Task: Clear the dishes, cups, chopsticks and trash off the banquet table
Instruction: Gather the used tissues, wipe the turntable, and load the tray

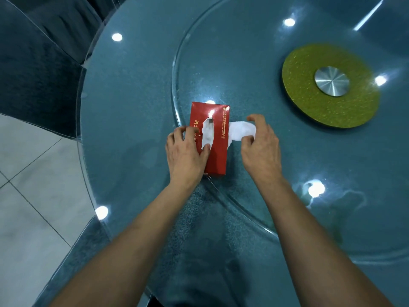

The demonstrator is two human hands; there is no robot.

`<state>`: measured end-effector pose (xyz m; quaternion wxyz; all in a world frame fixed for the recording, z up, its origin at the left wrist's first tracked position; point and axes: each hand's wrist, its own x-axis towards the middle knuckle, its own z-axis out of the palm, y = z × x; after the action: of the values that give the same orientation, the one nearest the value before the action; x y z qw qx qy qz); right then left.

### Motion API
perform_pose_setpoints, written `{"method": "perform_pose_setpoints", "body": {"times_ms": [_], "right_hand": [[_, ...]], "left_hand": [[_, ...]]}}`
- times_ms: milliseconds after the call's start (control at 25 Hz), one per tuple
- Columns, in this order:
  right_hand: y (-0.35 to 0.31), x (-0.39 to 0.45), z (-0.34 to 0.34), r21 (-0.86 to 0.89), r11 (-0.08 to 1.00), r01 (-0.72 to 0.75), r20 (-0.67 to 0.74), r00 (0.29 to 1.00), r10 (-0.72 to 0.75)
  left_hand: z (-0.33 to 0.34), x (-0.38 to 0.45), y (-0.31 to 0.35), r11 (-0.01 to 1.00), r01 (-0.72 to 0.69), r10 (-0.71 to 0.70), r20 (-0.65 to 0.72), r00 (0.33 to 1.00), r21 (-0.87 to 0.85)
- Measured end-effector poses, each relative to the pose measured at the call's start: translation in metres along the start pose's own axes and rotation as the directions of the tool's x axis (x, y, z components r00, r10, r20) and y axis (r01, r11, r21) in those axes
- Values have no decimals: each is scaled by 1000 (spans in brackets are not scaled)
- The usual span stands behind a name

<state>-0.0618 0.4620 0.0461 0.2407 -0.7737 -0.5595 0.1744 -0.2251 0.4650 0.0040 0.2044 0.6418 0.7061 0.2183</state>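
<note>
A red tissue box (218, 138) with gold lettering lies on the glass table, straddling the edge of the glass turntable (243, 52). My left hand (186, 154) rests on the box's left side, fingers curled over its top and thumb at the torn opening. My right hand (261, 145) pinches a white tissue (242, 130) between thumb and fingers; the tissue stretches from the box opening to the right.
A gold-green disc (309, 103) with a round metal hub (331, 81) marks the turntable's centre at the right. The round table's edge (83, 151) curves down the left, with dark chair backs (33, 74) and pale floor tiles (33, 185) beyond. Ceiling lights glare on the glass.
</note>
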Motion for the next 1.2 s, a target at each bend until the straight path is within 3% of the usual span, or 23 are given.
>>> {"method": "perform_pose_setpoints", "body": {"times_ms": [280, 640, 840, 1000, 1120, 1200], "right_hand": [[5, 0, 6, 33, 999, 7, 8, 1000, -7], [8, 0, 12, 21, 999, 47, 37, 998, -48], [7, -1, 11, 89, 996, -12, 49, 999, 7], [10, -2, 6, 229, 973, -23, 111, 994, -2], [8, -1, 8, 454, 889, -66, 197, 980, -28], [5, 2, 13, 551, 830, -83, 183, 983, -23]], "left_hand": [[5, 36, 10, 990, 29, -35, 42, 999, 137], [9, 39, 9, 998, 24, -27, 46, 999, 66], [-4, 35, 28, 978, -108, 104, -32, 994, -177], [-17, 27, 50, 894, -97, 112, 9, 994, -437], [-18, 23, 57, 880, -91, 125, 42, 991, -467], [-17, 21, 59, 875, -94, 147, 75, 986, -475]]}}
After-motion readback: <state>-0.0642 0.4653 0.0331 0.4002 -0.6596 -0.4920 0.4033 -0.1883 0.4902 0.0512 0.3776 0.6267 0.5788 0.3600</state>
